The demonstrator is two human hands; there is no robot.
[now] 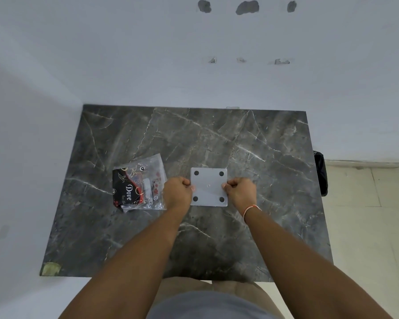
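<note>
A pale grey square plate (209,180) with a dark round spot near each corner lies over the middle of the dark marble tabletop (217,139). My left hand (177,191) pinches its left edge with curled fingers. My right hand (241,192), with a red thread at the wrist, pinches the right edge the same way. Whether the plate rests on the table or is held just above it cannot be told.
A clear plastic bag (139,185) holding a black and red printed packet lies just left of my left hand. The white wall stands directly behind the table. A black object (320,171) hangs by the table's right edge, and pale floor tiles lie beyond it.
</note>
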